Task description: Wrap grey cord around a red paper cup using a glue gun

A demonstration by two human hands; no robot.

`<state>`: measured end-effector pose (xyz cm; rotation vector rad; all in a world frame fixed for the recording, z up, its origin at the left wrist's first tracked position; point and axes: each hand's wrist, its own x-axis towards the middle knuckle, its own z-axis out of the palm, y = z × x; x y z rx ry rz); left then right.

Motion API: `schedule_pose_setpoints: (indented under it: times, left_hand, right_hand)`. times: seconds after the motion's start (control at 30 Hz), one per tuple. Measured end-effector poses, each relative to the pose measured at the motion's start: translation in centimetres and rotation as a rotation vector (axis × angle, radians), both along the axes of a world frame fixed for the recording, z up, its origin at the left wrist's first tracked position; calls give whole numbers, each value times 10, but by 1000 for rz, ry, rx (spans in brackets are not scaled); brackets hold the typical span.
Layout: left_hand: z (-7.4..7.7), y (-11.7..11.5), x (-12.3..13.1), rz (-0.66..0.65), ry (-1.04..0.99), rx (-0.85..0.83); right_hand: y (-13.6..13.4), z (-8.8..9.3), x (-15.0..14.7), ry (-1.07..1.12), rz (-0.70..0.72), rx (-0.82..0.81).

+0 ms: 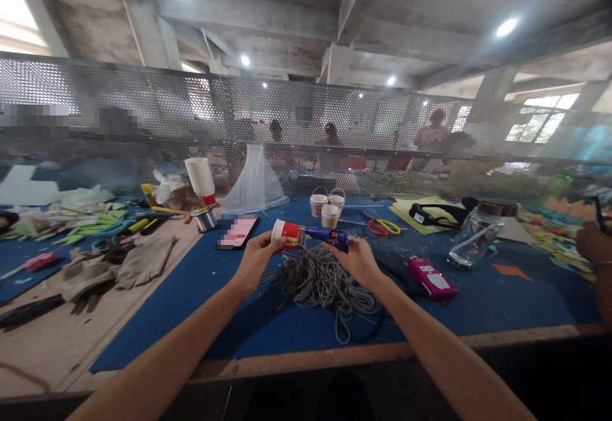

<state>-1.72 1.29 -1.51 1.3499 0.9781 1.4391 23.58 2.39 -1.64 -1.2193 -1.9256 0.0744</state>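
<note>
My left hand (255, 258) is closed around a small red and white paper cup (285, 232), held on its side above the blue mat (201, 293). My right hand (356, 258) grips a blue glue gun (329, 236) whose nozzle points left and touches the cup's side. Just below both hands lies a loose heap of grey cord (325, 284). Three small white cups with wire handles (327, 207) stand behind the hands.
Red and yellow scissors (382, 224), a glass jar (480, 233), a pink box (431, 277), a phone (238, 231), stacked paper cups (201, 182) and cloth gloves (119, 265) lie around. A perforated metal screen (306, 127) backs the bench. Another person's hand (593, 242) is at the right.
</note>
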Motion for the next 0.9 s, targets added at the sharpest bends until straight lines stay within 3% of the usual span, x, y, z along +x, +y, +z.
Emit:
schedule_pose_setpoints:
  times: [0.2, 0.37, 0.57, 0.77, 0.9]
  left_hand:
    - [3, 0, 1, 24, -38, -38]
    - [5, 0, 1, 23, -104, -78]
    - [5, 0, 1, 22, -149, -103]
    - [7, -1, 1, 28, -187, -116]
    - [5, 1, 0, 38, -205, -113]
  right_hand:
    - [2, -1, -2, 196, 95, -199]
    - [-4, 10, -5, 400, 214, -384]
    - [-2, 22, 3, 511, 317, -435]
    - [21, 15, 23, 504, 129, -370]
    - [34, 5, 37, 436, 22, -416]
